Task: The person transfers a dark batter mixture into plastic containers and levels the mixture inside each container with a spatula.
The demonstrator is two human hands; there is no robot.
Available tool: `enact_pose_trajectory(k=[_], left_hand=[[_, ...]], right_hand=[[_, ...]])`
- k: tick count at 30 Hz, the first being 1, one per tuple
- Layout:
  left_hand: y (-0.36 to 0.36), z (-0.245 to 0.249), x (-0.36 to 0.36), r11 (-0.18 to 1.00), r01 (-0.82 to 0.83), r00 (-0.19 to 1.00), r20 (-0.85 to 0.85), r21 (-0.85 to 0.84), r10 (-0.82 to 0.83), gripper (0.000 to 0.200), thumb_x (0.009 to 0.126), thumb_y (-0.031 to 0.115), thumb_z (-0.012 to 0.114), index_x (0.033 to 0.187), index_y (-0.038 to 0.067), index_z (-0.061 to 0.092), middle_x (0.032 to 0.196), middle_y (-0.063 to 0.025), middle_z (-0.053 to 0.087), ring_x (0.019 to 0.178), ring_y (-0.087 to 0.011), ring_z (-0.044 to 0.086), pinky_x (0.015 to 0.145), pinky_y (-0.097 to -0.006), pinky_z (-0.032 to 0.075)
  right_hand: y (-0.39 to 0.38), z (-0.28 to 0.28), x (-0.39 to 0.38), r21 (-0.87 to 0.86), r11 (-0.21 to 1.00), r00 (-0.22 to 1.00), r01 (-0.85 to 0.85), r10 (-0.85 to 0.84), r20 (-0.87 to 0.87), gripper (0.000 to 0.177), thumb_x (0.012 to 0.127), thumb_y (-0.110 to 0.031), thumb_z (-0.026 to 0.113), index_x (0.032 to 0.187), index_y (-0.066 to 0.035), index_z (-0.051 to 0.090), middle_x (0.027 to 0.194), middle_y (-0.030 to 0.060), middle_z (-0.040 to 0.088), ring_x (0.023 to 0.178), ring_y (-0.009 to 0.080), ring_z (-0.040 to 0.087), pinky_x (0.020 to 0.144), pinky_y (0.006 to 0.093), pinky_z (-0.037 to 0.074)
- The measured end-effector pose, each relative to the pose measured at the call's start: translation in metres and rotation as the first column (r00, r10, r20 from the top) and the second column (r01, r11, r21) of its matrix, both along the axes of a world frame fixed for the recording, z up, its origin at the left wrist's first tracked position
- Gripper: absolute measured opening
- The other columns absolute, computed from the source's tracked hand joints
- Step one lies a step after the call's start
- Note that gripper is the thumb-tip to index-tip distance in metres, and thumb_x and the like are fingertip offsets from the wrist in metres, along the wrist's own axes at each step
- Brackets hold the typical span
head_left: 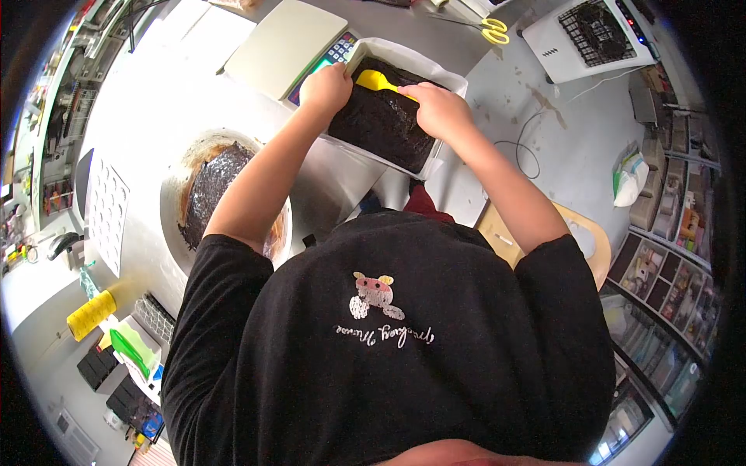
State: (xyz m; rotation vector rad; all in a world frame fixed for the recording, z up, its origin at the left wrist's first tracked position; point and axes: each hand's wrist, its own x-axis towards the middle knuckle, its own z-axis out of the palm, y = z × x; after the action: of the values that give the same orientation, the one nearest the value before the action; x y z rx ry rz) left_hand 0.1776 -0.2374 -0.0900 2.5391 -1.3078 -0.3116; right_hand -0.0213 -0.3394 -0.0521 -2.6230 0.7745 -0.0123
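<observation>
A lined rectangular tray (426,64) holds a dark, sticky mass (381,124) spread across its bottom. My left hand (326,88) is closed at the tray's left wall, its fingers gripping the rim beside a scale's keypad. My right hand (439,110) is wrapped round the handle of a yellow spatula (374,80). The spatula's blade lies against the dark mass near the tray's far side. To the left of my left arm stands a large round bowl (172,186) with more of the glossy dark mass (211,186) in it, partly hidden by the arm.
A digital scale (284,43) stands left of the tray. Yellow-handled scissors (494,31) lie toward the back right. A white appliance with a black grille (594,35) is on the floor at right, near a cable. A beige stool (583,233) is by my right elbow.
</observation>
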Motion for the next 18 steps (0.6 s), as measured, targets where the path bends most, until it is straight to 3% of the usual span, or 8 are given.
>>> enact_pose_trajectory(k=[2, 4, 6, 7, 8, 10, 16, 18], left_hand=[[0.001, -0.001, 0.001, 1.000, 0.007, 1.000, 0.000, -0.014, -0.007, 0.027, 0.087, 0.028, 0.048, 0.090, 0.005, 0.061, 0.084, -0.0207, 0.064, 0.080, -0.0376, 0.062, 0.075, -0.0474, 0.049], [0.001, -0.002, 0.002, 1.000, 0.009, 1.000, -0.012, -0.016, -0.009, 0.027, 0.087, 0.028, 0.048, 0.090, 0.005, 0.061, 0.084, -0.0207, 0.064, 0.080, -0.0376, 0.062, 0.075, -0.0473, 0.049], [0.001, -0.005, 0.003, 1.000, 0.009, 1.000, -0.003, -0.020, -0.009, 0.027, 0.087, 0.028, 0.048, 0.090, 0.005, 0.061, 0.084, -0.0207, 0.064, 0.081, -0.0375, 0.062, 0.075, -0.0473, 0.049], [0.000, -0.007, 0.003, 1.000, 0.015, 1.000, 0.004, -0.024, -0.015, 0.027, 0.087, 0.028, 0.048, 0.090, 0.005, 0.061, 0.084, -0.0206, 0.064, 0.081, -0.0375, 0.062, 0.075, -0.0473, 0.048], [0.001, -0.007, 0.003, 1.000, 0.016, 1.000, 0.003, -0.024, -0.016, 0.027, 0.087, 0.028, 0.048, 0.090, 0.005, 0.061, 0.084, -0.0206, 0.064, 0.081, -0.0375, 0.062, 0.075, -0.0473, 0.048], [0.002, -0.005, 0.003, 1.000, 0.013, 1.000, -0.005, -0.025, -0.013, 0.027, 0.087, 0.028, 0.048, 0.091, 0.005, 0.061, 0.085, -0.0205, 0.064, 0.082, -0.0373, 0.062, 0.076, -0.0472, 0.048], [0.001, -0.006, 0.003, 1.000, 0.004, 1.000, 0.005, -0.008, -0.004, 0.027, 0.087, 0.028, 0.048, 0.092, 0.005, 0.060, 0.086, -0.0203, 0.064, 0.082, -0.0372, 0.063, 0.075, -0.0469, 0.049], [0.002, -0.006, 0.003, 1.000, 0.009, 1.000, 0.003, -0.005, -0.009, 0.027, 0.087, 0.028, 0.048, 0.092, 0.005, 0.060, 0.086, -0.0201, 0.064, 0.082, -0.0371, 0.063, 0.076, -0.0469, 0.048]], right_hand=[[-0.005, -0.001, 0.002, -0.004, 0.998, 0.998, -0.062, 0.062, -0.026, 0.039, 0.082, -0.008, 0.043, 0.115, -0.020, 0.060, 0.114, 0.0031, 0.060, 0.103, 0.0250, 0.058, 0.082, 0.0392, 0.049], [-0.003, 0.008, -0.002, -0.002, 0.998, 0.998, -0.062, 0.062, -0.005, 0.038, 0.082, -0.008, 0.043, 0.115, -0.018, 0.060, 0.111, 0.0059, 0.061, 0.100, 0.0263, 0.059, 0.081, 0.0403, 0.049], [0.006, 0.027, -0.006, 0.050, 0.994, 0.991, 0.101, -0.096, -0.092, 0.036, 0.082, -0.009, 0.043, 0.115, -0.015, 0.058, 0.105, 0.0114, 0.062, 0.097, 0.0296, 0.061, 0.080, 0.0424, 0.050], [0.005, 0.012, -0.014, 0.042, 0.990, 0.991, 0.133, -0.132, -0.026, 0.035, 0.083, -0.010, 0.042, 0.115, -0.011, 0.056, 0.098, 0.0171, 0.063, 0.093, 0.0338, 0.061, 0.078, 0.0443, 0.050], [0.009, 0.017, -0.017, 0.042, 0.990, 0.991, 0.134, -0.133, -0.027, 0.035, 0.083, -0.010, 0.042, 0.115, -0.011, 0.056, 0.098, 0.0171, 0.063, 0.093, 0.0338, 0.061, 0.078, 0.0443, 0.050], [0.026, 0.033, -0.028, 0.082, 0.960, 0.951, 0.268, -0.250, -0.180, 0.036, 0.084, -0.011, 0.040, 0.117, -0.010, 0.054, 0.097, 0.0188, 0.063, 0.093, 0.0361, 0.060, 0.078, 0.0446, 0.050], [0.050, 0.010, -0.027, 0.015, 0.983, 0.973, 0.183, -0.179, -0.148, 0.034, 0.086, -0.012, 0.038, 0.116, -0.007, 0.054, 0.101, 0.0170, 0.060, 0.093, 0.0332, 0.061, 0.077, 0.0438, 0.050], [0.046, 0.003, -0.012, 0.028, 0.980, 0.969, 0.197, -0.191, -0.157, 0.037, 0.084, -0.008, 0.039, 0.119, -0.012, 0.053, 0.104, 0.0157, 0.059, 0.096, 0.0330, 0.059, 0.081, 0.0441, 0.048]])
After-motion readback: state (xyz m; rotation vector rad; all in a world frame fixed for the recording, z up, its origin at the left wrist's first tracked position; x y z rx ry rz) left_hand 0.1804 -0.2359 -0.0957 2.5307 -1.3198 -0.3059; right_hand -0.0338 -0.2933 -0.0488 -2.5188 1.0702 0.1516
